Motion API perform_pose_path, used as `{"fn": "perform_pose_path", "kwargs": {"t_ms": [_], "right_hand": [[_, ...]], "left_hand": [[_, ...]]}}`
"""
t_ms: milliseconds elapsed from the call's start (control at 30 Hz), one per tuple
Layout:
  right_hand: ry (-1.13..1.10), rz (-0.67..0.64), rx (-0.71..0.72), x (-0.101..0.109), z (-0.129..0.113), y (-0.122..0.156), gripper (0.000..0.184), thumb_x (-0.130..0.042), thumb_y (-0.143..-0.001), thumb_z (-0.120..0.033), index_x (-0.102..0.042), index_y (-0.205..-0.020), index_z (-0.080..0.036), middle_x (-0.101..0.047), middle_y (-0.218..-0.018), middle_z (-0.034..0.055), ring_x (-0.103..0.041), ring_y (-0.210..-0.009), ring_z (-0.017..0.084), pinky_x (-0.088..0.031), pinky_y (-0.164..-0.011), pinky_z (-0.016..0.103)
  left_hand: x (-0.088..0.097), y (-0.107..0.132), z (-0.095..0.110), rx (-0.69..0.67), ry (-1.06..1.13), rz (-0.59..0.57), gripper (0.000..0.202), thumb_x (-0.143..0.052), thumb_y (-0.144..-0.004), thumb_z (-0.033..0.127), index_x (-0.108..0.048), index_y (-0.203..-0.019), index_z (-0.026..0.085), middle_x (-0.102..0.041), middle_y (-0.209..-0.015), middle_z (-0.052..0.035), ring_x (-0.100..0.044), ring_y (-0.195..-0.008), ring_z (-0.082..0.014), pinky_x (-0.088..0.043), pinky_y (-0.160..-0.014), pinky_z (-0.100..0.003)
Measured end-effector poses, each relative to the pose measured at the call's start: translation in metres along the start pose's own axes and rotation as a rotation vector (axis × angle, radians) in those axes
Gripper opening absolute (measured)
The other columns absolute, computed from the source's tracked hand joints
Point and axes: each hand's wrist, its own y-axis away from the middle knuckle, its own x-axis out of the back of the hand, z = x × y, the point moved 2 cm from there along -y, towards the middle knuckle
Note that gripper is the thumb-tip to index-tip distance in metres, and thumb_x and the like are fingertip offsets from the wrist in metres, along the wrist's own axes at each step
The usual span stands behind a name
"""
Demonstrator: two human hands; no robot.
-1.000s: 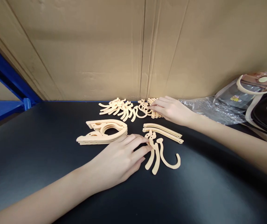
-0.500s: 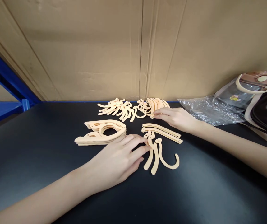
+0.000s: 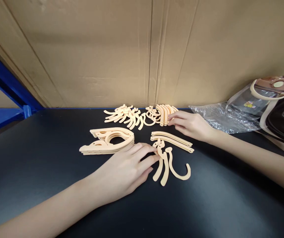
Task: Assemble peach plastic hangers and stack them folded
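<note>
Pale orange plastic hanger parts lie on a black table (image 3: 32,172). My left hand (image 3: 124,172) rests flat with its fingers stretched out, the fingertips touching a small cluster of hook pieces (image 3: 168,165). A stack of curved hanger bodies (image 3: 107,140) lies just beyond that hand. My right hand (image 3: 190,125) reaches to the far pile of curved pieces (image 3: 163,114), its fingertips pinched together on the pile's right edge. Two long straight bars (image 3: 173,140) lie between the hands. Another loose heap of hooks (image 3: 125,116) sits further left at the back.
A cardboard wall (image 3: 142,49) stands right behind the table. Crumpled clear plastic wrap (image 3: 218,117) and a bagged brown and cream item (image 3: 270,96) lie at the right. A blue metal frame (image 3: 5,89) borders the left side.
My right hand drew back from the far pile, then returned to its right edge. The pile's pieces now stand fanned out. My left hand has stayed in place.
</note>
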Motion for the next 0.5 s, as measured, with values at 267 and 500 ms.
{"fn": "perform_pose_path", "kwargs": {"t_ms": [267, 500], "right_hand": [[-0.052, 0.026, -0.563, 0.0, 0.035, -0.021, 0.021, -0.056, -0.087, -0.039, -0.06, -0.089, -0.019, -0.069, -0.077, 0.0053, -0.063, -0.066, 0.019, -0.044, -0.06, 0.03], [-0.219, -0.112, -0.745, -0.021, 0.049, -0.032, 0.019, -0.059, -0.083, -0.039, -0.057, -0.085, -0.02, -0.07, -0.068, 0.0016, -0.064, -0.062, 0.016, -0.044, -0.057, 0.025]], "left_hand": [[-0.001, -0.001, -0.001, -0.005, 0.007, 0.016, 0.028, -0.044, -0.097, 0.015, -0.056, -0.122, 0.018, -0.06, -0.124, -0.0077, -0.055, -0.113, -0.0233, -0.048, -0.091, -0.038], [0.0, -0.001, 0.001, 0.0, 0.0, -0.006, 0.029, -0.044, -0.097, 0.016, -0.055, -0.124, 0.018, -0.059, -0.125, -0.0077, -0.054, -0.115, -0.0233, -0.048, -0.093, -0.038]]}}
